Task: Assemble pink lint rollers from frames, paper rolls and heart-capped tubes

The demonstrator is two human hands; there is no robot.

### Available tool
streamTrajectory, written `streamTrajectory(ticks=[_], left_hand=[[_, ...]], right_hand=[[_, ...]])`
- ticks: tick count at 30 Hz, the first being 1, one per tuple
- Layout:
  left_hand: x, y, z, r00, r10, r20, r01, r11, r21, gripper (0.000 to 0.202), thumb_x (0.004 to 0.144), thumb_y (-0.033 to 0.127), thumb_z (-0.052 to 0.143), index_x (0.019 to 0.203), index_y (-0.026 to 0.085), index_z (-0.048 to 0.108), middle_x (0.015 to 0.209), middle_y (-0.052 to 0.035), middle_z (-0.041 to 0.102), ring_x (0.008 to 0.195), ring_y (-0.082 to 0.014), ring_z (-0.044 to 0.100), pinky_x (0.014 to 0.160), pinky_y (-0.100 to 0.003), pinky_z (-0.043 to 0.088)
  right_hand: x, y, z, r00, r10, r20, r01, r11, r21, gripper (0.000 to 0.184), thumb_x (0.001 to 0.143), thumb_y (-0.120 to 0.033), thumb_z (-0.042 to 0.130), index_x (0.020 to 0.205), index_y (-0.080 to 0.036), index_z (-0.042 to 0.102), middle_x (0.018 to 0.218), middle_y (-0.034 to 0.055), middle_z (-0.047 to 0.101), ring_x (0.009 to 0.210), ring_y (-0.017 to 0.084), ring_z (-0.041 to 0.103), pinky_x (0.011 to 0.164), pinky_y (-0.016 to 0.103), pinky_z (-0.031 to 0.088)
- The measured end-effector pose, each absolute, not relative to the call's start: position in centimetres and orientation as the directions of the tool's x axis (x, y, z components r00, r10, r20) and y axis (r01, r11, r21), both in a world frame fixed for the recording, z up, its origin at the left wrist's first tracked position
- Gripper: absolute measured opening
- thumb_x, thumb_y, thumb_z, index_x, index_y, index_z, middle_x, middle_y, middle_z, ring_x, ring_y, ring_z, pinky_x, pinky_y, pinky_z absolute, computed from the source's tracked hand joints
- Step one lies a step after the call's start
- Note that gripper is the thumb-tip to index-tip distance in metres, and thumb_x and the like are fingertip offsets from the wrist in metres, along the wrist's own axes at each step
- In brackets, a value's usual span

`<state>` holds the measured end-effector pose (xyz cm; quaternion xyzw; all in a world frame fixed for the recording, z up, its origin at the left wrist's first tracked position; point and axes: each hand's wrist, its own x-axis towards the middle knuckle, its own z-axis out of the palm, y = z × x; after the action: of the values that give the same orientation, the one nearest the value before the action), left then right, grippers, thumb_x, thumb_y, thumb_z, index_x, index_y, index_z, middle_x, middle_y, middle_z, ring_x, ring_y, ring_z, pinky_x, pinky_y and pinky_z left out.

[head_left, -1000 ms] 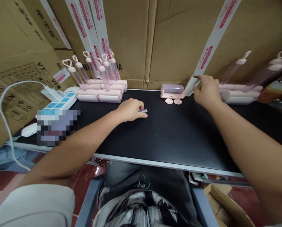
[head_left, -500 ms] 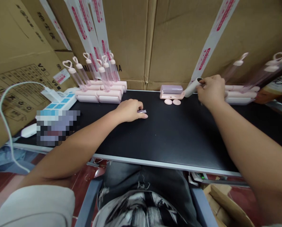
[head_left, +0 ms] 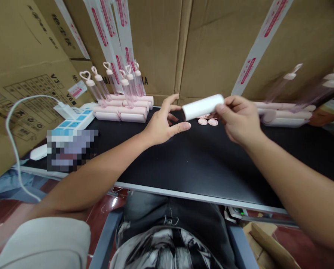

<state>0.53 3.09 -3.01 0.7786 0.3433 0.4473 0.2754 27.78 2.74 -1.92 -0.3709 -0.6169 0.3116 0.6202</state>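
My right hand (head_left: 241,119) grips a white hollow roll (head_left: 203,107) by its right end, thumb in front. The roll is held above the black table, tilted slightly with its left end lower. My left hand (head_left: 167,121) is at the roll's left end, fingers and thumb spread apart around it. I see nothing held in it, though its curled fingers are partly shaded. Behind and below the roll, two small pink discs (head_left: 202,121) lie on the table. A pink holder behind them is mostly hidden by the roll.
At the back left stand pink rollers (head_left: 133,115) with clear stems and heart-shaped loops. Similar pink rollers (head_left: 287,117) are at the back right, beside a bottle (head_left: 329,106). A white power strip (head_left: 77,121) with a cable lies left. Cardboard (head_left: 155,48) walls the back.
My right hand has brought the white roll leftward from the right side to the middle. My left hand has risen and spread its fingers; the small translucent piece in it no longer shows.
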Motion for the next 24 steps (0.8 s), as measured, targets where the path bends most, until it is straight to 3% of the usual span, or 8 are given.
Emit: streamTrajectory(ticks=[3, 6, 8, 11, 14, 18, 21, 24], left_hand=[[0.9, 2.9, -3.1, 0.358, 0.799, 0.483, 0.203, -0.572, 0.795, 0.079, 0.083, 0.058, 0.088, 0.144, 0.025, 0.049, 0.110, -0.0052, 0.076, 0.079, -0.0149, 0.070, 0.071, -0.027, 0.052], [0.8, 3.4, -3.1, 0.282, 0.845, 0.454, 0.174, -0.511, 0.842, 0.066, 0.080, 0.050, 0.091, 0.127, 0.023, 0.052, 0.097, 0.0000, 0.072, 0.072, -0.0113, 0.064, 0.067, -0.025, 0.048], [0.4, 4.0, -3.0, 0.217, 0.866, 0.450, 0.151, -0.485, 0.861, 0.063, 0.079, 0.046, 0.092, 0.121, 0.022, 0.052, 0.095, 0.0006, 0.071, 0.073, -0.0106, 0.062, 0.069, -0.025, 0.049], [-0.3, 4.9, -2.9, 0.144, 0.886, 0.442, 0.130, -0.459, 0.879, 0.062, 0.080, 0.044, 0.092, 0.120, 0.022, 0.051, 0.097, 0.0000, 0.071, 0.076, -0.0116, 0.063, 0.073, -0.026, 0.050], [-0.7, 5.3, -2.9, 0.109, 0.889, 0.444, 0.133, -0.456, 0.880, 0.062, 0.080, 0.045, 0.092, 0.120, 0.023, 0.050, 0.097, -0.0005, 0.070, 0.078, -0.0129, 0.063, 0.074, -0.026, 0.051], [-0.8, 5.2, -2.8, 0.117, 0.883, 0.454, 0.143, -0.467, 0.872, 0.063, 0.080, 0.046, 0.092, 0.120, 0.024, 0.050, 0.097, -0.0001, 0.070, 0.078, -0.0132, 0.063, 0.073, -0.027, 0.051], [-0.7, 5.2, -2.9, 0.130, 0.879, 0.459, 0.139, -0.474, 0.869, 0.061, 0.081, 0.047, 0.092, 0.120, 0.024, 0.051, 0.097, -0.0001, 0.070, 0.077, -0.0124, 0.062, 0.072, -0.026, 0.051], [-0.7, 5.3, -3.1, 0.146, 0.872, 0.468, 0.132, -0.486, 0.864, 0.057, 0.085, 0.050, 0.089, 0.120, 0.023, 0.052, 0.098, -0.0012, 0.070, 0.076, -0.0121, 0.062, 0.067, -0.024, 0.051]], right_hand=[[26.6, 1.5, -2.5, -0.164, 0.813, 0.558, 0.204, 0.582, -0.788, 0.043, 0.085, -0.066, 0.087, 0.085, -0.026, 0.069, 0.081, 0.0043, 0.076, 0.070, 0.023, 0.072, 0.070, 0.039, 0.058], [28.3, 2.2, -2.5, -0.164, 0.782, 0.602, 0.431, 0.606, -0.669, 0.030, 0.096, -0.057, 0.074, 0.095, -0.027, 0.075, 0.089, 0.0063, 0.079, 0.073, 0.025, 0.073, 0.074, 0.042, 0.059], [30.0, 3.5, -2.5, -0.136, 0.808, 0.573, 0.656, 0.507, -0.559, 0.023, 0.100, -0.044, 0.065, 0.102, -0.026, 0.078, 0.091, 0.0075, 0.080, 0.079, 0.028, 0.074, 0.079, 0.044, 0.059], [31.9, 5.5, -2.8, -0.160, 0.903, 0.399, 0.880, 0.314, -0.355, 0.029, 0.099, -0.029, 0.056, 0.111, -0.022, 0.082, 0.102, 0.0116, 0.084, 0.098, 0.035, 0.078, 0.091, 0.046, 0.058], [32.4, 6.4, -3.2, -0.182, 0.951, 0.250, 0.948, 0.237, -0.212, 0.038, 0.097, -0.026, 0.055, 0.122, -0.019, 0.082, 0.114, 0.0150, 0.085, 0.108, 0.037, 0.079, 0.094, 0.046, 0.057], [32.0, 6.1, -3.3, -0.186, 0.958, 0.219, 0.956, 0.227, -0.185, 0.038, 0.095, -0.027, 0.058, 0.124, -0.020, 0.082, 0.112, 0.0128, 0.086, 0.103, 0.034, 0.079, 0.089, 0.041, 0.057], [32.0, 5.9, -3.5, -0.197, 0.951, 0.238, 0.953, 0.243, -0.182, 0.038, 0.094, -0.040, 0.065, 0.122, -0.021, 0.081, 0.117, 0.0133, 0.084, 0.106, 0.035, 0.078, 0.088, 0.041, 0.055], [31.9, 6.0, -3.8, -0.244, 0.958, 0.151, 0.954, 0.265, -0.141, 0.041, 0.089, -0.051, 0.073, 0.116, -0.021, 0.080, 0.120, 0.0135, 0.083, 0.106, 0.035, 0.077, 0.083, 0.040, 0.053]])
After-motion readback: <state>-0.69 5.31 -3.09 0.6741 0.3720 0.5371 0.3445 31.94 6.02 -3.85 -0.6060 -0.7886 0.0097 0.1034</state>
